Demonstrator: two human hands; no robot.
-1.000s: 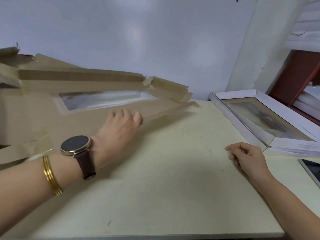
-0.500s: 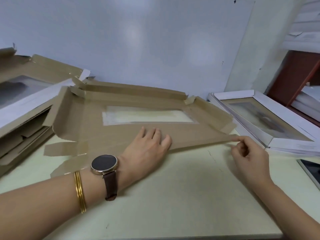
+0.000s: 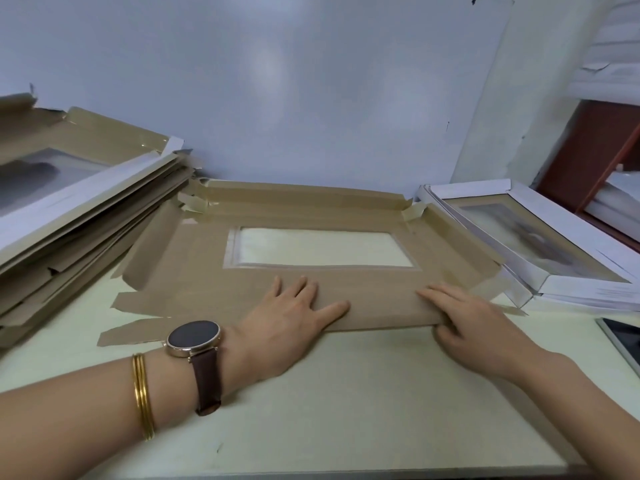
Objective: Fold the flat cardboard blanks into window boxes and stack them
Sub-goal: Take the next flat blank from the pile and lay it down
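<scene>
Since the earlier frames the cardboard blank [image 3: 374, 292] has been slid off the pile and squared up in front of the person, and the right hand [image 3: 474, 320] has come from its corner onto its near panel. At far left the pile of flat blanks [image 3: 86, 216] sits slanted against the wall, well stocked, so by my reckoning the task is at the start of another box. On the left wrist are gold bangles [image 3: 143, 396] and a watch [image 3: 193, 339] with a dark face and no brand I can read. The left hand [image 3: 294, 313] lies flat, fingers spread, pressing the near panel down onto the table [image 3: 346, 410] and gripping nothing. The blank lies brown side up in mid-table, its clear window [image 3: 318, 249] showing the tabletop, the far and side flaps already tipped up a little. The right hand rests with straight fingers on top of the near panel and its thumb at the near edge; whether the thumb has got under the board I cannot tell. The next move probably calls for creasing this near flap upward along its score while the left hand holds the panel still, then tucking the corner tabs. At right, the finished white window boxes [image 3: 568, 233] lie stacked, and a dark-screened device [image 3: 623, 341] shows at the edge. No print or label is legible anywhere.
</scene>
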